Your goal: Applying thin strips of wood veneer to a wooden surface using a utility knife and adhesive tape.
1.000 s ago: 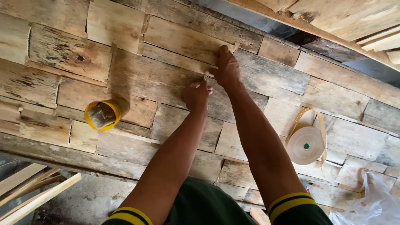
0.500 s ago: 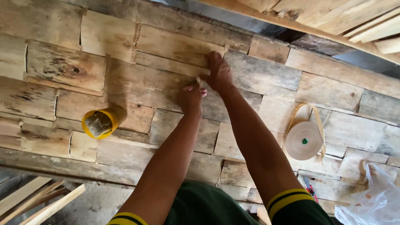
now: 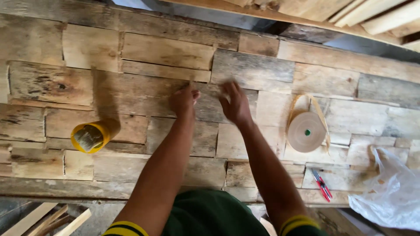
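Yellow pot [image 3: 92, 136], tan tape roll [image 3: 306, 131], red cutter [image 3: 322, 185], grey-brown patchwork wood panel [image 3: 166, 52], white bag [image 3: 387, 196]

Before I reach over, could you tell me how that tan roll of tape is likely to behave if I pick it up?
The tape roll lies flat on the plank surface, so it probably won't roll. Its loose strip arches over it and looks floppy, so it may trail or unwind. Tightly wound, it is probably firm.

Both bare arms stretch forward, side by side. The left hand [image 3: 183, 99] is curled with fingertips pinched; the right hand [image 3: 235, 104] lies flat, fingers spread, slightly blurred.
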